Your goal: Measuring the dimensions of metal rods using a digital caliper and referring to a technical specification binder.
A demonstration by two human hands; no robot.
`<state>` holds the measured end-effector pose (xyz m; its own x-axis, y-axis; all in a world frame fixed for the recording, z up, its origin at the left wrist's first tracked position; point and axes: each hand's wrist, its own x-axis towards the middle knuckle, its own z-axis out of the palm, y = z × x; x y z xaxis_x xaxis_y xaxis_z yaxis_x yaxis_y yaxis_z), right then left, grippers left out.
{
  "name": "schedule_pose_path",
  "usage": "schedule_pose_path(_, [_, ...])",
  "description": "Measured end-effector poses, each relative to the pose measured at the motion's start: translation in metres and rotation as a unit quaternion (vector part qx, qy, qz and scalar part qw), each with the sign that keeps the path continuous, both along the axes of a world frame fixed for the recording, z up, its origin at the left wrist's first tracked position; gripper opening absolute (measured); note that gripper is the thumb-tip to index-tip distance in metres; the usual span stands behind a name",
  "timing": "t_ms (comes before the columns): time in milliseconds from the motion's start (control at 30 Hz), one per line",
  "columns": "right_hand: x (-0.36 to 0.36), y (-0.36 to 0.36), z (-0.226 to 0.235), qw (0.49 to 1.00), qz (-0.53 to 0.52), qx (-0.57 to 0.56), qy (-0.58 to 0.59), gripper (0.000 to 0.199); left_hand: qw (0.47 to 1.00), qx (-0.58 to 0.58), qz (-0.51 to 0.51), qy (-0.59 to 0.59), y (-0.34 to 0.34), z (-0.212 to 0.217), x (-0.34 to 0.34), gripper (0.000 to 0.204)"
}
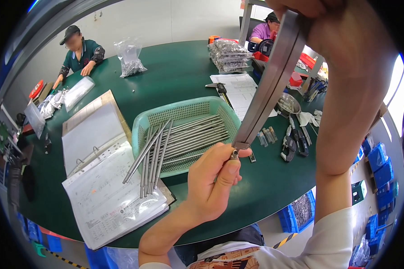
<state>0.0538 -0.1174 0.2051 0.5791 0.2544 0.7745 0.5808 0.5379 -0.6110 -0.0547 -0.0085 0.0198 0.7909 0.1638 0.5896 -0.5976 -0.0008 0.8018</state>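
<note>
A long grey metal bar [271,85] with a lengthwise groove slants up in front of me. My right hand [321,20] is closed around its upper end, partly cut off by the top edge. At the bar's lower end sits a small metal block [242,145]. There my left hand [213,181] pinches a small round metal piece [234,154] between thumb and fingers; how far that piece extends is hidden. Behind my left hand, a light green perforated basket [141,121] holds many thin metal rods [195,134]. Several more rods [152,157] lie across its left rim.
An open ring binder [94,148] with printed sheets lies left of the basket. Beyond it are a caliper [221,88], papers [238,85] and bagged parts [229,56]. Black-handled measuring tools [296,139] lie right. Two people [81,51] sit across the green table [166,58].
</note>
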Motion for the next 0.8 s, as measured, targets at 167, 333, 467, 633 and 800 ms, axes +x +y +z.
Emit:
schedule_pose_path(167, [0.019,-0.023,0.003,1.0,-0.022,-0.015,-0.007,0.026,1.0,0.011,0.003,-0.005,-0.001,0.0,0.0,0.026])
schedule_pose_path(333, [0.023,-0.018,0.0,0.999,-0.039,-0.032,-0.014,0.026,1.0,0.014,0.013,-0.002,-0.002,0.0,-0.002,0.025])
schedule_pose_path(467, [0.025,-0.019,-0.003,0.997,-0.054,-0.045,-0.022,0.027,1.0,-0.014,0.016,-0.003,-0.003,-0.002,-0.003,0.019])
schedule_pose_path(633, [0.03,-0.033,-0.008,0.995,-0.07,-0.061,-0.031,0.027,0.999,-0.021,0.028,-0.007,-0.003,-0.003,-0.002,0.018])
schedule_pose_path(800, [0.036,-0.047,-0.013,0.992,-0.091,-0.077,-0.036,0.028,0.999,-0.025,0.029,-0.006,-0.003,-0.004,-0.002,0.019])
